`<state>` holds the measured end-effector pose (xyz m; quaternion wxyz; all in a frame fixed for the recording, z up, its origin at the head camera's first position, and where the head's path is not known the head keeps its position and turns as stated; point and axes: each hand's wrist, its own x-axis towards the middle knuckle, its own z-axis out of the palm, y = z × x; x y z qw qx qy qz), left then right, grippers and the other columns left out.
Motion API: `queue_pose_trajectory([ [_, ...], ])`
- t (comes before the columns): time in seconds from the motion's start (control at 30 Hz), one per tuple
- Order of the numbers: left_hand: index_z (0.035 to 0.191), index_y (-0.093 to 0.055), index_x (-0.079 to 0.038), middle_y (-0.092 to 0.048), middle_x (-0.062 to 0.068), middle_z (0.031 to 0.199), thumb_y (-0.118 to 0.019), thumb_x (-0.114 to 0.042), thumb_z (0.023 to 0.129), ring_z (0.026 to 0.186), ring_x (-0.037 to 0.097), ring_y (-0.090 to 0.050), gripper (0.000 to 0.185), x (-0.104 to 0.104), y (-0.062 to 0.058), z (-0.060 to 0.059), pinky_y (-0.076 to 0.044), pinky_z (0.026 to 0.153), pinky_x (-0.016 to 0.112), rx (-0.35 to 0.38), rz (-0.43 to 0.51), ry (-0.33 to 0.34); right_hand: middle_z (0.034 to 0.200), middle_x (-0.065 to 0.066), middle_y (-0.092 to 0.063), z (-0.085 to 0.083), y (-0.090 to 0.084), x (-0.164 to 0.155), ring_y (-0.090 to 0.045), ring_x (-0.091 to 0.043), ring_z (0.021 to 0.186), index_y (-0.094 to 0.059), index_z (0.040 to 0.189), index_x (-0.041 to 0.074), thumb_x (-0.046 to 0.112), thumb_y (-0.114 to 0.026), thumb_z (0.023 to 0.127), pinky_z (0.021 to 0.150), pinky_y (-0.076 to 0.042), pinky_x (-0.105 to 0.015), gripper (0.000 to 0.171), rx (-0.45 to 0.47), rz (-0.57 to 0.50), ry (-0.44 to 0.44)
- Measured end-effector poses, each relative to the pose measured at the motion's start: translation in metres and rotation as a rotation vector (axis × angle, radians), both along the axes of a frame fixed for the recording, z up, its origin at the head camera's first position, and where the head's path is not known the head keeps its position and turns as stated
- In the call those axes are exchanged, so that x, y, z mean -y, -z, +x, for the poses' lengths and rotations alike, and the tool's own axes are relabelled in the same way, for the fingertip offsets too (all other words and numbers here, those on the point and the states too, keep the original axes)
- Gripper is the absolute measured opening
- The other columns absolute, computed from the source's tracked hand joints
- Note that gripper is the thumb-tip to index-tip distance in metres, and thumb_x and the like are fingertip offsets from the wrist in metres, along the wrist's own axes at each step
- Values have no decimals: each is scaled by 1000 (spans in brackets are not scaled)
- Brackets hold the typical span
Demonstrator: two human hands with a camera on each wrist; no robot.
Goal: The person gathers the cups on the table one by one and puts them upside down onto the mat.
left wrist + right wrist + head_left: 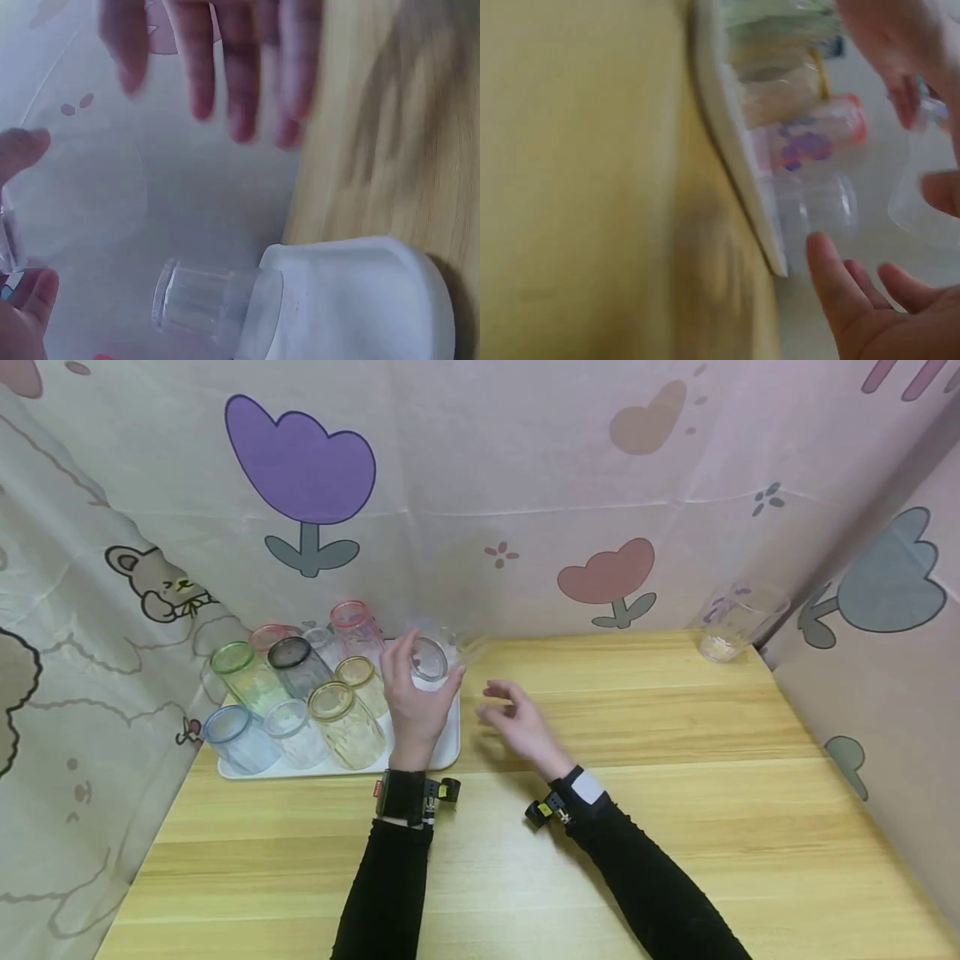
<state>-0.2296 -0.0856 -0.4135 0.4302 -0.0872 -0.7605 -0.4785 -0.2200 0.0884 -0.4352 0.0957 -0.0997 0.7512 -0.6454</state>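
Over the back right of the white tray (450, 739), my left hand (418, 710) grips a clear drinking glass (90, 187) between thumb and fingers. That glass is tilted, its wide mouth turned downward. My right hand (519, 722) is just right of the tray, above the table, fingers loosely bent with nothing in them. Below the held glass, another clear glass (202, 300) stands upside down on the tray's corner. Beside it in the right wrist view is a pink-tinted glass (810, 139) with a purple pattern.
Several tinted glasses crowd the tray, among them a blue one (243, 743), a green one (243, 672), a grey one (300, 668) and a yellow one (347, 727). Another clear glass (731, 631) stands at the table's back right corner. A patterned curtain (450, 485) borders the wooden table (600, 827).
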Motion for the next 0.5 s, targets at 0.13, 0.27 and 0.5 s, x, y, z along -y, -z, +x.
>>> queue_pose_trajectory([
  [0.13, 145, -53, 0, -53, 21, 139, -91, -18, 77, 131, 34, -49, 80, 3, 0, 0, -39, 115, 46, 33, 8, -51, 147, -24, -53, 9, 10, 12, -62, -37, 123, -42, 152, -4, 12, -74, 95, 102, -55, -44, 67, -82, 186, -122],
  [0.27, 145, -53, -2, -54, 20, 139, -90, -15, 76, 132, 34, -47, 80, 5, 1, -1, -37, 116, 46, 83, 16, -109, 139, -24, -55, 16, 15, 20, -63, -34, 119, -47, 149, -6, 11, -76, 93, 102, -55, -42, 65, -164, 310, -206],
  [0.5, 146, -51, 1, -53, 22, 141, -88, -12, 75, 130, 41, -43, 81, 8, 4, -2, -36, 112, 50, 167, 35, -158, 137, -25, -56, 20, 13, 23, -64, -34, 116, -51, 145, -8, 6, -75, 92, 100, -56, -40, 60, -227, 364, -253],
])
